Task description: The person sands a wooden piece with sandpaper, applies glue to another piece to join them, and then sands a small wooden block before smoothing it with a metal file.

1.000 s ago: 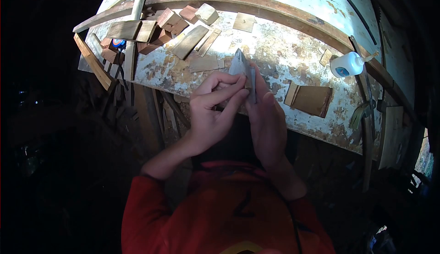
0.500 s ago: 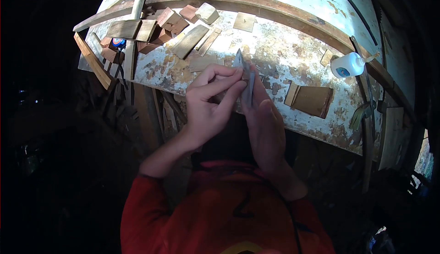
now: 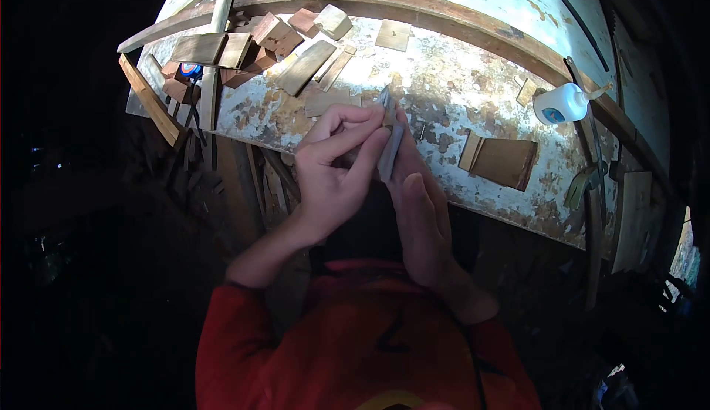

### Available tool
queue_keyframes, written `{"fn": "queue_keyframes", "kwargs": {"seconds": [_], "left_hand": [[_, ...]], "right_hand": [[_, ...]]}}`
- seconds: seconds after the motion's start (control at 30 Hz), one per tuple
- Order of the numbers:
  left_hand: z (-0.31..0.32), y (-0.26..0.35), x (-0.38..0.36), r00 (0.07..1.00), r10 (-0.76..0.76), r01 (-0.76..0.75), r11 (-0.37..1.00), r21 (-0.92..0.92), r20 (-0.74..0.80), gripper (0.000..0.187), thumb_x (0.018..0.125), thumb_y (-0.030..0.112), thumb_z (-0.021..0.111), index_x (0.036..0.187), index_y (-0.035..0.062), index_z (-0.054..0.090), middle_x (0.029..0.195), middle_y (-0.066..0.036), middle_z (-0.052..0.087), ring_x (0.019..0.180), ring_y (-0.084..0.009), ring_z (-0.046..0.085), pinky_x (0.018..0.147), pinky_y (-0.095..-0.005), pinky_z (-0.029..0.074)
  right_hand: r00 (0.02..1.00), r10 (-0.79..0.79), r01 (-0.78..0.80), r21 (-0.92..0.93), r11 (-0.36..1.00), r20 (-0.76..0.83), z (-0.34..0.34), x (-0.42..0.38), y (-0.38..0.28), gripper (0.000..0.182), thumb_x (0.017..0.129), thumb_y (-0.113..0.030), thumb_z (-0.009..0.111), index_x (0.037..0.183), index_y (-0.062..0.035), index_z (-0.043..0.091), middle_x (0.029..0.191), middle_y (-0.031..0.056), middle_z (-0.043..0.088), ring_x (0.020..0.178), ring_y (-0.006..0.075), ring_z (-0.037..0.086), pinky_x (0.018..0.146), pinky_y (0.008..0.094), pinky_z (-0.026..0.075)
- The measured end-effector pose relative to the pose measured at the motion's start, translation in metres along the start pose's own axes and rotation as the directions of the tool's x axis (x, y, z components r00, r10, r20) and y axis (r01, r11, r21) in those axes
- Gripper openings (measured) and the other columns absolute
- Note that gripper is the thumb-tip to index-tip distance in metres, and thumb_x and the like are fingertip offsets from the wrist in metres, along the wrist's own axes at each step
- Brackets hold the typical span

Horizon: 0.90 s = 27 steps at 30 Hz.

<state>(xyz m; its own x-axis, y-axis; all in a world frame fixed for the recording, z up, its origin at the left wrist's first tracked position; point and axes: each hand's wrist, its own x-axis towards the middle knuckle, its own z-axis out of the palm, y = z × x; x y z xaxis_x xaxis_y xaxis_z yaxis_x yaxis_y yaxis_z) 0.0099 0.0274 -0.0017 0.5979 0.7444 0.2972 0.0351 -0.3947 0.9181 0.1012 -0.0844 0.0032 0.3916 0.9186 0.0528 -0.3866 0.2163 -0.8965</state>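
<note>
Over the bench's near edge my two hands meet. My left hand (image 3: 336, 162) is closed in a pinch, its thumb and fingertips on a small brownish wooden piece (image 3: 387, 120), mostly hidden by the fingers. Against that piece lies a folded grey sheet (image 3: 390, 151) that looks like sandpaper, its pointed corner sticking up. My right hand (image 3: 423, 210) cups the sheet from behind, fingers pointing up along it and the thumb bent in front near its lower end.
On the paint-worn workbench (image 3: 510, 206) lie a flat wooden piece (image 3: 504, 162), a square wooden tile (image 3: 393, 35) and several wood blocks (image 3: 277, 34) at left. A white glue bottle (image 3: 560, 105) stands at right. A long wooden rail (image 3: 414, 8) crosses behind.
The grey sheet has slid down and slightly left against the small piece, with my right hand shifting a little left. My left hand has barely moved.
</note>
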Motion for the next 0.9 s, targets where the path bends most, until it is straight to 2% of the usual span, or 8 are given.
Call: {"fn": "queue_keyframes", "kwargs": {"seconds": [0.1, 0.17, 0.27, 0.43, 0.57, 0.63, 0.77, 0.9], "left_hand": [[0.005, -0.008, -0.001, 0.997, 0.070, -0.070, 0.998, 0.003, 0.015, 0.025, 0.092, -0.008, 0.075, 0.117, -0.0066, 0.078, 0.109, -0.014, 0.072, 0.094, -0.0167, 0.073, 0.082, -0.0259, 0.057], [-0.005, -0.011, 0.011, 1.000, 0.012, -0.012, 0.999, 0.041, -0.019, 0.025, 0.092, -0.008, 0.076, 0.117, -0.0074, 0.077, 0.109, -0.015, 0.072, 0.093, -0.0168, 0.073, 0.081, -0.0259, 0.058], [0.003, -0.004, -0.001, 0.994, 0.102, -0.102, 0.995, 0.020, 0.027, 0.027, 0.092, -0.008, 0.075, 0.119, -0.0064, 0.077, 0.108, -0.015, 0.072, 0.092, -0.0176, 0.073, 0.081, -0.0266, 0.058], [-0.004, -0.012, 0.007, 0.996, 0.079, -0.077, 0.996, 0.049, -0.048, 0.029, 0.090, -0.009, 0.077, 0.119, -0.0050, 0.078, 0.110, -0.015, 0.073, 0.093, -0.0176, 0.073, 0.083, -0.0265, 0.057], [0.004, -0.003, 0.000, 0.991, 0.132, -0.133, 0.991, 0.020, 0.032, 0.028, 0.091, -0.008, 0.077, 0.118, -0.0047, 0.078, 0.110, -0.014, 0.074, 0.095, -0.0172, 0.073, 0.083, -0.0263, 0.057], [0.003, 0.000, -0.001, 0.994, 0.108, -0.109, 0.994, 0.021, 0.018, 0.027, 0.091, -0.007, 0.077, 0.118, -0.0048, 0.078, 0.110, -0.014, 0.074, 0.095, -0.0176, 0.073, 0.083, -0.0269, 0.057], [0.008, 0.007, -0.005, 0.991, 0.119, -0.121, 0.992, 0.034, 0.059, 0.026, 0.091, -0.007, 0.077, 0.117, -0.0057, 0.078, 0.110, -0.015, 0.073, 0.095, -0.0182, 0.073, 0.084, -0.0274, 0.057], [0.000, -0.005, 0.009, 0.994, 0.109, -0.109, 0.991, 0.072, 0.006, 0.026, 0.091, -0.007, 0.077, 0.117, -0.0064, 0.078, 0.109, -0.015, 0.073, 0.095, -0.0178, 0.073, 0.084, -0.0278, 0.058]], "right_hand": [[0.998, 0.055, -0.056, 0.210, 0.976, 0.009, -0.007, 0.006, -0.006, 0.074, 0.117, -0.038, 0.033, 0.166, 0.0117, 0.008, 0.176, 0.0262, 0.010, 0.164, 0.0296, 0.008, 0.131, 0.0388, 0.010], [0.999, -0.020, 0.019, 0.021, 1.000, 0.040, 0.001, -0.002, 0.003, 0.074, 0.117, -0.038, 0.033, 0.166, 0.0115, 0.008, 0.176, 0.0263, 0.013, 0.164, 0.0299, 0.011, 0.130, 0.0390, 0.012], [0.997, 0.055, -0.065, 0.231, 0.971, 0.050, -0.010, 0.006, -0.002, 0.074, 0.117, -0.039, 0.033, 0.166, 0.0110, 0.008, 0.175, 0.0258, 0.018, 0.163, 0.0296, 0.016, 0.130, 0.0387, 0.015], [1.000, 0.011, -0.011, -0.001, 1.000, -0.018, 0.005, -0.003, 0.000, 0.076, 0.117, -0.045, 0.030, 0.167, 0.0083, 0.011, 0.168, 0.0230, 0.034, 0.155, 0.0282, 0.035, 0.127, 0.0384, 0.025], [0.997, 0.070, -0.072, 0.078, 0.994, 0.030, -0.008, 0.005, -0.009, 0.086, 0.114, -0.058, 0.028, 0.168, 0.0073, 0.011, 0.172, 0.0224, 0.026, 0.159, 0.0293, 0.030, 0.131, 0.0420, 0.022], [0.999, -0.011, 0.015, -0.114, 0.993, 0.036, 0.000, -0.004, -0.006, 0.086, 0.114, -0.057, 0.028, 0.168, 0.0075, 0.010, 0.174, 0.0222, 0.021, 0.161, 0.0291, 0.026, 0.131, 0.0420, 0.020], [0.998, 0.065, -0.067, 0.107, 0.992, 0.019, -0.013, 0.003, -0.012, 0.085, 0.115, -0.056, 0.027, 0.168, 0.0074, 0.007, 0.177, 0.0217, 0.013, 0.164, 0.0301, 0.016, 0.133, 0.0420, 0.015], [0.999, 0.036, -0.036, 0.001, 0.999, 0.019, -0.005, -0.007, -0.008, 0.082, 0.115, -0.053, 0.028, 0.167, 0.0087, 0.011, 0.174, 0.0233, 0.021, 0.162, 0.0301, 0.022, 0.131, 0.0419, 0.019]]}}
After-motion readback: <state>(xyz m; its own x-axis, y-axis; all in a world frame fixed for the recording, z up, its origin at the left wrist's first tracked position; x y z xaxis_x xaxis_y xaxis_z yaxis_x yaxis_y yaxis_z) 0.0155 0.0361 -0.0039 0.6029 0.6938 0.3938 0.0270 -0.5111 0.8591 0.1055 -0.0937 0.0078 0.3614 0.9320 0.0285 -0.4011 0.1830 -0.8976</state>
